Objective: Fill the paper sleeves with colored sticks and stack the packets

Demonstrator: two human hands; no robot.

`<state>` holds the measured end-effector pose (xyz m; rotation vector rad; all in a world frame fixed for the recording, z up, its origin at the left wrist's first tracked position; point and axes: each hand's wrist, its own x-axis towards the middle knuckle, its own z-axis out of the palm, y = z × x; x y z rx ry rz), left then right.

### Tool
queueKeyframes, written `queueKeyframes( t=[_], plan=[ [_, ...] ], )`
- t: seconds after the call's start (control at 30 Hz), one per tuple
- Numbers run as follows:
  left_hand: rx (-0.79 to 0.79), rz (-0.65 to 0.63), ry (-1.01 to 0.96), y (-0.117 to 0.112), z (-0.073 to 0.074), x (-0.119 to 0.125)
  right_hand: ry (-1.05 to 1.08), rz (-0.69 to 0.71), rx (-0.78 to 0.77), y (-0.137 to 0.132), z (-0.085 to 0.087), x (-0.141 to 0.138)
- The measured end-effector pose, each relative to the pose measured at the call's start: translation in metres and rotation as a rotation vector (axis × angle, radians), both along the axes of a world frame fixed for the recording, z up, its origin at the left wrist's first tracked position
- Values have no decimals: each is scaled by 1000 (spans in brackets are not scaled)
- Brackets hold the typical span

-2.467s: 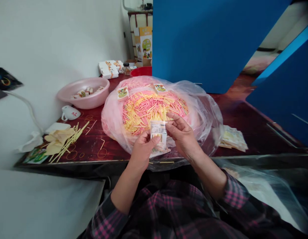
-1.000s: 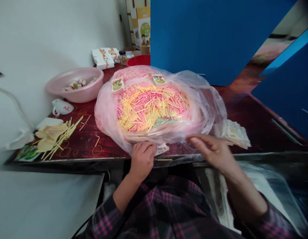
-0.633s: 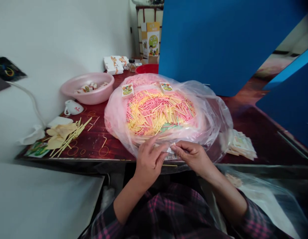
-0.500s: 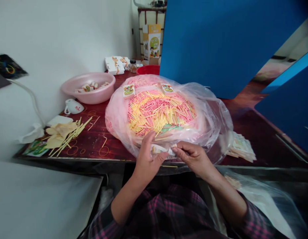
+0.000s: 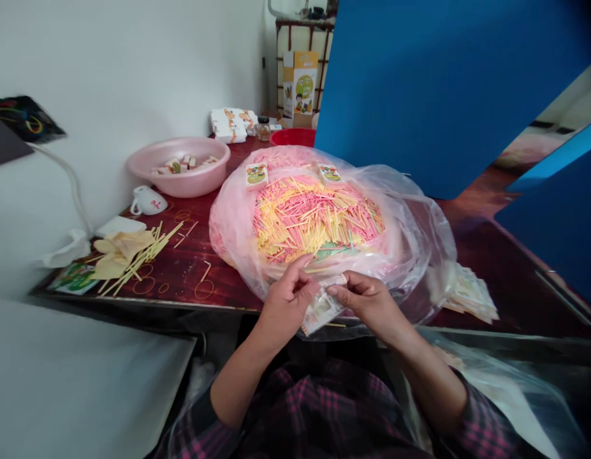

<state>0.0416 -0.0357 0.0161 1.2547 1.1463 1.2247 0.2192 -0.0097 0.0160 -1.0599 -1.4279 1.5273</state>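
Note:
A small printed packet point(image 5: 322, 308) is held between both my hands at the near table edge. My left hand point(image 5: 288, 306) pinches its left side and my right hand point(image 5: 366, 301) pinches its upper right corner. Just beyond them lies a big clear plastic bag point(image 5: 419, 217) heaped with pink and yellow sticks point(image 5: 314, 217). Two small printed packets point(image 5: 257, 176) rest on the far side of the heap.
A pink basin point(image 5: 180, 167) with small boxes, a white cup point(image 5: 149, 201) and loose yellow sticks point(image 5: 132, 255) lie at the left on the dark red table point(image 5: 491, 255). A stack of flat packets point(image 5: 467, 293) sits at the right. Blue panels point(image 5: 443, 83) stand behind.
The earlier packet is gone from my hands. My right hand swung out to the right and came back, and both hands now pinch a packet lifted from the table edge.

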Motion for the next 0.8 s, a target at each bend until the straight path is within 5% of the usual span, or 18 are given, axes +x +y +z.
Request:
queueKeyframes(
  t=[0.2, 0.37, 0.47, 0.67, 0.8],
  plan=[
    [-62, -54, -42, 2, -4, -7, -44, -72, 108, 3, -8, -9],
    [90, -13, 199, 4, -1, -13, -252, -91, 260, 7, -3, -12],
    [202, 49, 238, 8, 2, -20, -313, 36, 390, 19, 8, -14],
    [305, 172, 334, 13, -2, -36, -580, 84, 864, 93, 16, -24],
    [294, 160, 298, 12, -7, -37, -878, 344, 1146, 140, 8, -37]
  ],
)
